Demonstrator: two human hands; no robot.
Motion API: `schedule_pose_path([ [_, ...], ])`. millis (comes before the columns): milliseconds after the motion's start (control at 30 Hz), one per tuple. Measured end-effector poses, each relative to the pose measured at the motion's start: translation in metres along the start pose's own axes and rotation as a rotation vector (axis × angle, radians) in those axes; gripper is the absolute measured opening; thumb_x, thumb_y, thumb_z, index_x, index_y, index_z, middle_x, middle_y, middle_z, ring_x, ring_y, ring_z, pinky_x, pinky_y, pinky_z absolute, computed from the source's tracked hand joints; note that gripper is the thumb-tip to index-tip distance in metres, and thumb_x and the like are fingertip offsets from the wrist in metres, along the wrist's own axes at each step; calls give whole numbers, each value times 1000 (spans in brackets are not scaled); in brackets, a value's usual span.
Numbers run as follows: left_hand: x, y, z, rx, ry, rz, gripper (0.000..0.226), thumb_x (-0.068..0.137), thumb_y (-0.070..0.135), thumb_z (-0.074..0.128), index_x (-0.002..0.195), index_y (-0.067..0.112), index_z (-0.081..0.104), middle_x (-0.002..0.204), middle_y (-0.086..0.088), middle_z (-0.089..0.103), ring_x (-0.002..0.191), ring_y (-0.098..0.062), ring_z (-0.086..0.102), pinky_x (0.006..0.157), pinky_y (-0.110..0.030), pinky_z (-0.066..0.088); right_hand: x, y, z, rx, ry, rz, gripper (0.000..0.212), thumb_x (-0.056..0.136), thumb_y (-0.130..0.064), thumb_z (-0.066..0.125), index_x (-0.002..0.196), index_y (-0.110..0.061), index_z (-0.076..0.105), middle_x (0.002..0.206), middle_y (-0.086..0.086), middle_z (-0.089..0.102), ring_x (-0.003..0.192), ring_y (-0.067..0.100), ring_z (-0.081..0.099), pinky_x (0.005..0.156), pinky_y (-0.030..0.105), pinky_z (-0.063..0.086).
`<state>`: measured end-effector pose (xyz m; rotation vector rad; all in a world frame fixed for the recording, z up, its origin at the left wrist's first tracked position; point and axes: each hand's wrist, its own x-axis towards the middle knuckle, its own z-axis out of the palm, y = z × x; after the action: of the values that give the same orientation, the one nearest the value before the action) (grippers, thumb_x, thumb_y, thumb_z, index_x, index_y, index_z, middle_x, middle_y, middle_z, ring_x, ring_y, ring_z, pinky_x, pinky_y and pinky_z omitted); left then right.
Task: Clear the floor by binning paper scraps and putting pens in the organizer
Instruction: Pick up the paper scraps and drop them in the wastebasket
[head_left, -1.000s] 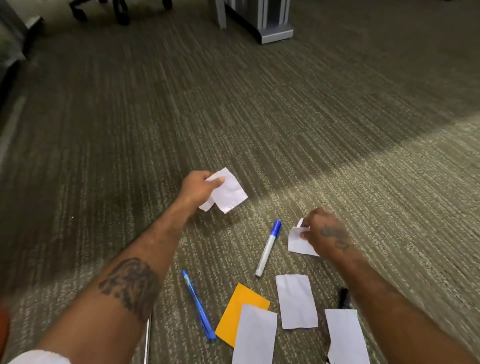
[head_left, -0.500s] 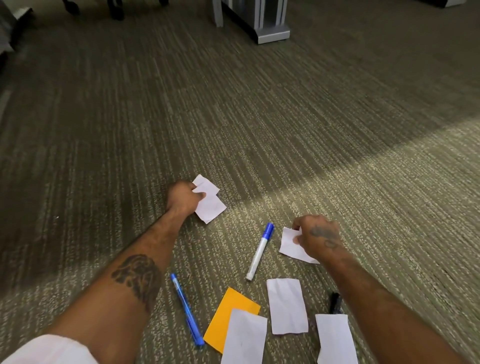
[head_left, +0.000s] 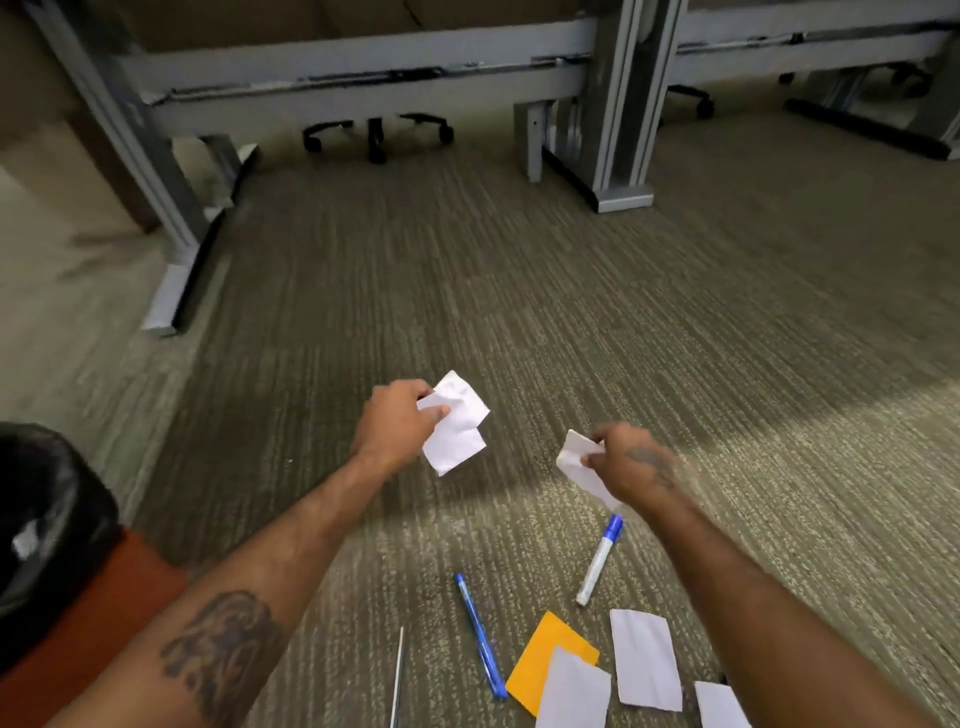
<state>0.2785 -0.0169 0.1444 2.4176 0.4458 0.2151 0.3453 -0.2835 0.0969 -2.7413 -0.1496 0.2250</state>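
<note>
Open-plan office, by the evidence. Low-pile striped commercial carpet (head_left: 597, 322) underfoot throughout. Grey metal desk frames (head_left: 353, 67) with crossbeams and flat feet well beyond both hands, a second run of desks (head_left: 810, 31) further right. Five-star caster base of a swivel chair (head_left: 375, 132) under the desk ahead of the left hand (head_left: 397, 423); another caster base (head_left: 691, 98) ahead of the right hand (head_left: 631, 465).

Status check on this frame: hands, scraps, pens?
Left hand shut on white scraps; right hand shut on another scrap. Blue pen, marker, orange paper on carpet. Bin at left.
</note>
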Motion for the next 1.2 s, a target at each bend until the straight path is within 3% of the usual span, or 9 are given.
schedule_pose_path([
  [167, -36, -8, -87, 20, 118, 33, 6, 83, 25, 62, 83, 24, 57, 85, 1, 70, 78, -22, 64, 69, -40, 54, -15, -113, -21, 159, 0, -147, 35, 80, -35, 69, 114, -29, 65, 110, 5, 70, 97, 27, 65, 70, 24, 38],
  [367, -78, -42, -217, 80, 360, 24, 12, 85, 30, 63, 94, 22, 59, 89, -3, 71, 81, -28, 64, 72, -40, 52, -48, -263, -40, 276, 13, -470, 38, 81, -31, 69, 118, -27, 63, 116, 2, 69, 104, 26, 63, 82, 31, 48],
  [433, -95, -62, -258, 126, 456, 13, 20, 87, 31, 63, 102, 19, 63, 94, -7, 72, 87, -30, 65, 74, -39, 51, -66, -311, -38, 341, 3, -567, 30, 81, -32, 69, 110, -25, 66, 109, 1, 71, 97, 23, 63, 76, 29, 47],
  [567, -136, -112, -315, 229, 605, -53, 26, 89, 35, 59, 107, 18, 67, 96, -10, 74, 88, -32, 66, 72, -36, 49, -112, -389, -24, 425, -73, -705, 11, 83, -33, 65, 80, -23, 63, 81, 1, 64, 77, 21, 57, 52, 24, 31],
  [667, -166, -149, -334, 312, 649, -102, 27, 90, 36, 58, 107, 17, 66, 87, -10, 73, 79, -31, 65, 64, -31, 42, -144, -429, -5, 471, -143, -738, 16, 85, -33, 66, 88, -17, 65, 82, 4, 62, 78, 25, 59, 57, 24, 35],
  [833, -204, -199, -338, 380, 647, -251, 29, 90, 38, 59, 110, 18, 66, 92, -11, 73, 83, -33, 66, 66, -35, 48, -187, -467, 28, 481, -247, -751, 24, 86, -30, 68, 105, -15, 69, 101, 9, 70, 93, 25, 63, 68, 25, 37],
  [967, -216, -224, -332, 270, 561, -363, 34, 85, 40, 67, 112, 19, 69, 104, -2, 75, 90, -15, 69, 76, -24, 49, -203, -469, 47, 437, -314, -787, 27, 85, -27, 70, 109, -17, 66, 106, 8, 68, 98, 24, 63, 80, 30, 51],
  [1033, -215, -225, -327, 236, 544, -352, 39, 83, 41, 71, 115, 18, 68, 109, 1, 74, 93, -10, 68, 83, -22, 49, -203, -462, 50, 400, -306, -781, 27, 86, -23, 69, 112, -20, 65, 109, 8, 68, 101, 24, 64, 88, 35, 54],
  [1200, -182, -185, -304, 239, 568, -173, 34, 84, 40, 69, 111, 19, 71, 109, 0, 74, 101, -13, 68, 89, -26, 49, -183, -422, 45, 341, -215, -747, 16, 87, -21, 63, 102, -21, 67, 101, 8, 71, 95, 26, 67, 78, 35, 57],
])
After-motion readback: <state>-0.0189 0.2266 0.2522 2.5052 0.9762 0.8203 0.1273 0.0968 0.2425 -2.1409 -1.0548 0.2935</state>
